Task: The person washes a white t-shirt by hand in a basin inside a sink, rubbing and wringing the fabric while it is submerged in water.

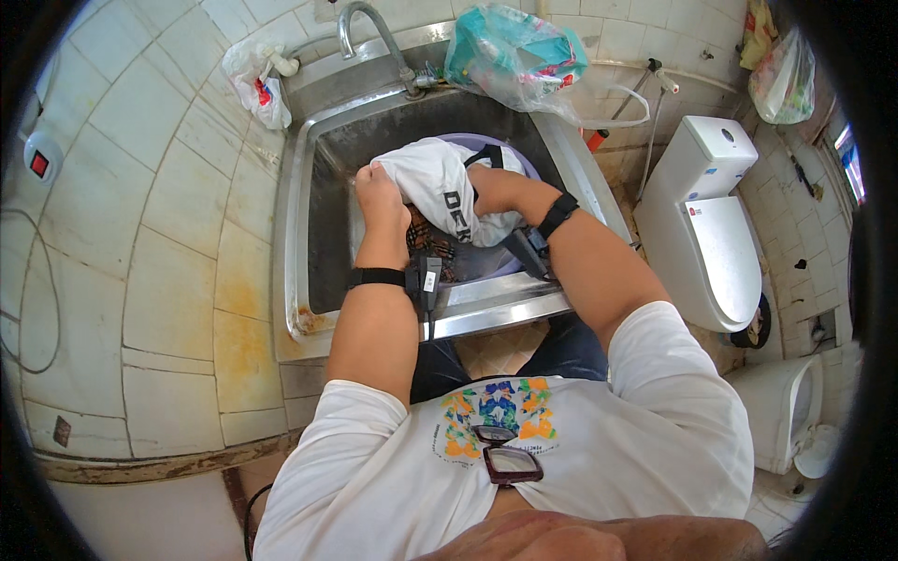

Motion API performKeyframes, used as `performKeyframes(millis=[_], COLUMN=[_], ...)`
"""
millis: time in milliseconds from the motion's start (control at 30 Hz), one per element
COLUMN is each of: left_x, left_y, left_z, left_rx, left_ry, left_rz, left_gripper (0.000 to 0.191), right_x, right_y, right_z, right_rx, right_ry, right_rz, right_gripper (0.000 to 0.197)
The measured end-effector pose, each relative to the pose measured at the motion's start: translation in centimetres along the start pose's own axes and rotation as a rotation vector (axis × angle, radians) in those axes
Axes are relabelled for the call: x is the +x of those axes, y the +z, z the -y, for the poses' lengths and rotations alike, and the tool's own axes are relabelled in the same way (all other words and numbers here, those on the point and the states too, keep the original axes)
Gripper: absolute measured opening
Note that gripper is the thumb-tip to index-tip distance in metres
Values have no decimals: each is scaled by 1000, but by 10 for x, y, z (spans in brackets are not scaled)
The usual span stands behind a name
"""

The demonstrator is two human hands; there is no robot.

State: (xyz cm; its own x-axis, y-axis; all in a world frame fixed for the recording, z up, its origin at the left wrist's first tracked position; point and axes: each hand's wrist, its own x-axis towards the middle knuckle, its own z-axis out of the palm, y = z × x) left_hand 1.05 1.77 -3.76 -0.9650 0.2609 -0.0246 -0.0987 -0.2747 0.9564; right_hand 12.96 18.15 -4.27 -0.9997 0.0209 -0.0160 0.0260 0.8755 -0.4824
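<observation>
A white garment with black lettering [428, 172] lies bunched over a purple plastic basin [534, 165] in the stainless steel sink [333, 137]. My left hand [381, 196] grips the garment's left edge, fingers curled on the cloth. At its right side, my right hand [494, 189] reaches into the folds; the fingers are hidden by the fabric. A dark checked cloth [424, 238] shows below the white one, inside the basin. Each wrist wears a black strap with a small device.
A chrome faucet [372, 21] arches over the sink's back. Plastic bags [515, 59] sit on the back right rim, and a white bag [256, 84] hangs at the left wall. To the right stands a white toilet [715, 238]. A tiled wall [168, 266] runs along the left.
</observation>
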Motion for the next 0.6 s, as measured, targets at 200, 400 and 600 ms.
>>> performKeyframes(millis=[200, 400, 600], left_x=[-3, 13, 7], left_y=[1, -15, -25], left_z=[2, -3, -20], left_rx=[-65, -56, -185], left_ry=[3, 55, 167], left_rz=[-22, -152, -212], left_gripper=[27, 38, 37], right_x=[0, 0, -4], right_y=[1, -17, -39], right_z=[15, -15, -9], right_rx=[-272, 294, 880], right_ry=[210, 57, 168], right_rz=[30, -579, -982], right_gripper=[25, 22, 15])
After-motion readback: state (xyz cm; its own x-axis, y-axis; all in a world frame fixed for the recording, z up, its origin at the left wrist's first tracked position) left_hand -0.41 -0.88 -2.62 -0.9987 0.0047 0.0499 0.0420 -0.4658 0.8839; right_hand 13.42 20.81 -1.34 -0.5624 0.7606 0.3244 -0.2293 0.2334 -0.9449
